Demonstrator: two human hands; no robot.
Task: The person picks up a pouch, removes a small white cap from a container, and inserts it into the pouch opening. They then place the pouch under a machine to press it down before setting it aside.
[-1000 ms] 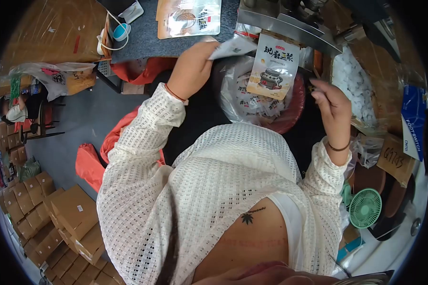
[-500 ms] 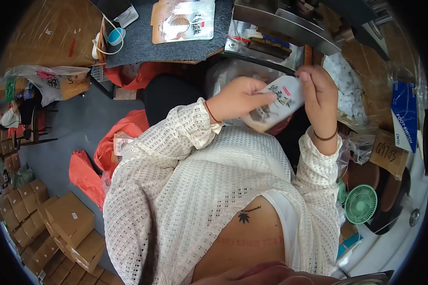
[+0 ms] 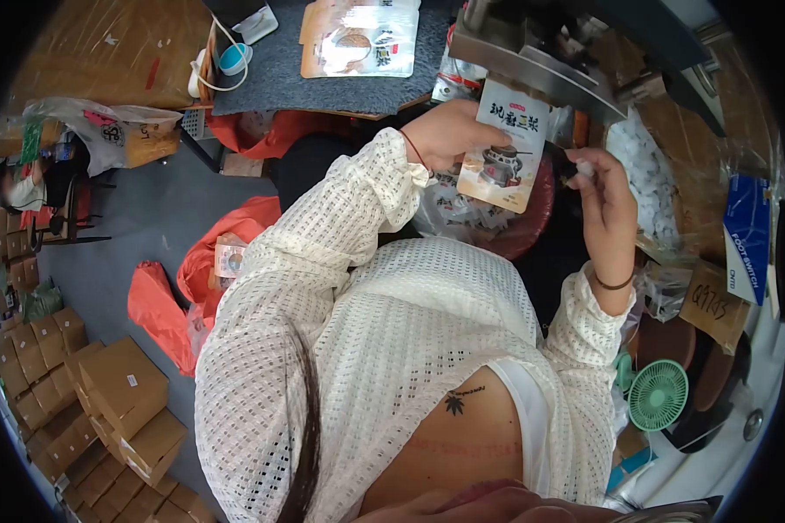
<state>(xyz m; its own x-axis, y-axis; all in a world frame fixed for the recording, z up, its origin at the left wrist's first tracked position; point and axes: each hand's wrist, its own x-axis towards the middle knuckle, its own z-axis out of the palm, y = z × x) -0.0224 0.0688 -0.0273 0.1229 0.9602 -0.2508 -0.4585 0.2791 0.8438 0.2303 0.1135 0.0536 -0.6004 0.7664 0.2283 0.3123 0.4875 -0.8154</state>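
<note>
My left hand [image 3: 449,132] grips the left edge of a printed tea pouch [image 3: 504,148], cream and brown with a teapot picture, held upright under the metal machine [image 3: 532,61]. My right hand [image 3: 600,187] is just right of the pouch, its fingertips pinched on a small white item [image 3: 584,167]. Below the pouch a red basin [image 3: 532,218] holds a clear bag of small printed sachets [image 3: 453,213].
A stack of finished pouches [image 3: 362,39] lies on a grey mat at the top. A bag of white pieces [image 3: 645,174] sits at the right. A green fan [image 3: 658,394], cardboard boxes [image 3: 122,392], orange bags [image 3: 161,301] and a seated person [image 3: 17,187] are around.
The pouch was tilted flat in both hands half a second ago; now it is upright in my left hand under the machine. My right hand has let go and holds a small white item.
</note>
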